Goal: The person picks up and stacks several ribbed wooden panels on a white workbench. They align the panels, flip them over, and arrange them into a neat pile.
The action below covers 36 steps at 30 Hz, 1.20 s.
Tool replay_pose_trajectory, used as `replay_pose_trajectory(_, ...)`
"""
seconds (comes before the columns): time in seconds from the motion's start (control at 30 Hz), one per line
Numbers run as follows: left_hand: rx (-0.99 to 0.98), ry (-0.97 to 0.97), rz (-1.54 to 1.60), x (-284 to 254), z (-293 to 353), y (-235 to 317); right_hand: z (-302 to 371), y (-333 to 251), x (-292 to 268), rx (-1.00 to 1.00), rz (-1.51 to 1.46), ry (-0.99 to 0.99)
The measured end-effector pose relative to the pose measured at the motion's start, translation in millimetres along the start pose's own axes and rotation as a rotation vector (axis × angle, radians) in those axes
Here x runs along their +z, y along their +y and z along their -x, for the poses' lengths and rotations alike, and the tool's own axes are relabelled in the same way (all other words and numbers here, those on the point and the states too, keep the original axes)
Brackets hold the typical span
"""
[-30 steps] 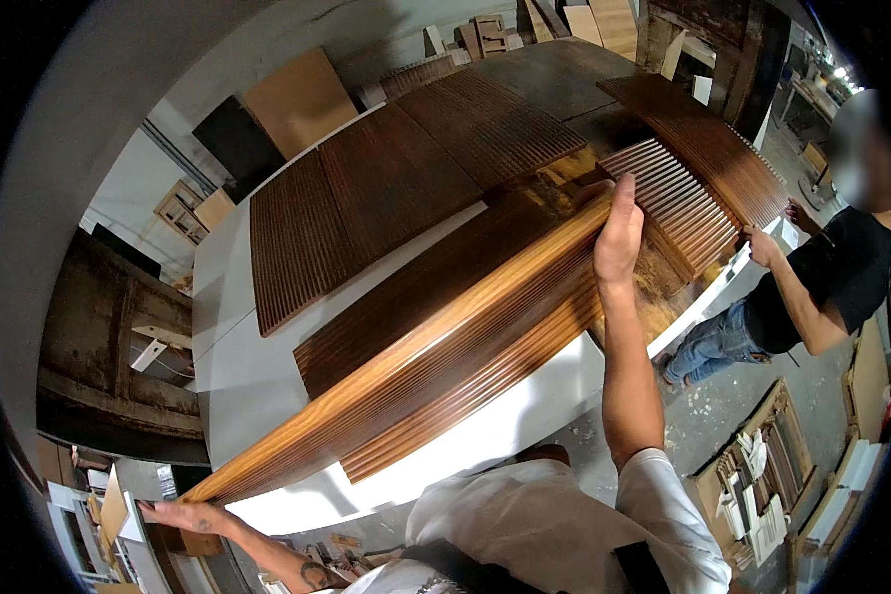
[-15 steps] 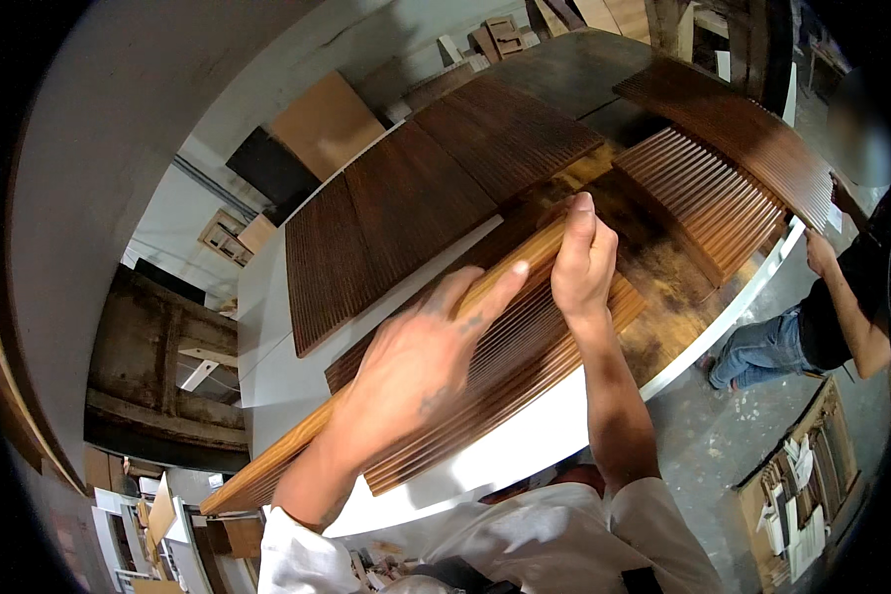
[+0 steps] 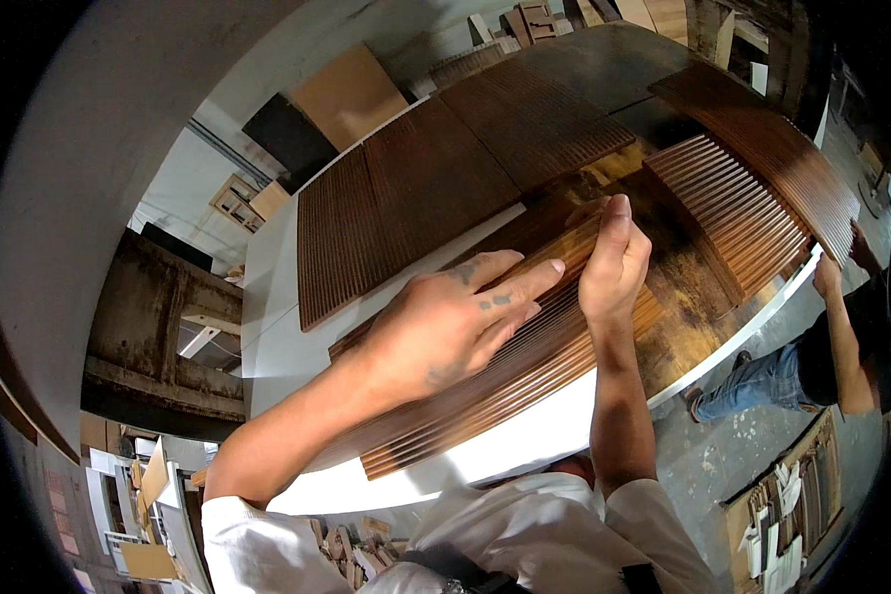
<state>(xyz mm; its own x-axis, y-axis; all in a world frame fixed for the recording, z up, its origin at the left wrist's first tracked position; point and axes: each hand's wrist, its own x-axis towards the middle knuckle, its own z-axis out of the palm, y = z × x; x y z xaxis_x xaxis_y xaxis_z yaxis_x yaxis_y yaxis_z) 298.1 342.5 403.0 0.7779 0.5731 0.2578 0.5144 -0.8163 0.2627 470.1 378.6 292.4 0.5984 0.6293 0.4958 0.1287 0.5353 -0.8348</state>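
Note:
My right hand (image 3: 612,265) is closed around the far end of a brown fluted wooden panel (image 3: 576,249), thumb pointing up. The panel slants from there down toward my left forearm, which hides much of it. My left hand (image 3: 445,315), tattooed on the fingers, lies over the panel's long upper edge with its fingers stretched out. Below my hands, another fluted panel surface (image 3: 436,436) lies on the white table (image 3: 317,485); where the two panels part is hard to tell.
Dark fluted panels (image 3: 416,188) lie side by side across the table. At the right is a lighter ribbed panel (image 3: 728,213). Beyond it, a person (image 3: 841,346) in jeans holds a curved ribbed panel (image 3: 762,148). A crate of offcuts (image 3: 782,515) stands on the floor.
My left hand has slid toward my right hand along the panel's edge, and my left elbow has swung outward. The panel has tilted, showing less of its narrow edge. My right hand keeps its grip.

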Motion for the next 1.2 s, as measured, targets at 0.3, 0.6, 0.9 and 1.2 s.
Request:
replay_pose_trajectory(0.3,0.02,-0.04,-0.257,-9,45,-14,11,16,12,-0.106,0.112,-0.187)
replay_pose_trajectory(0.6,-0.193,0.368,-0.574,43,139,35,-29,125,-83,-0.505,0.831,0.099)
replay_pose_trajectory(0.9,-0.54,0.519,-0.774,26,272,21,-62,136,-96,-0.511,0.896,0.152)
replay_pose_trajectory(1.2,-0.753,0.551,-0.679,-43,439,6,-64,112,-86,-0.383,0.883,0.116)
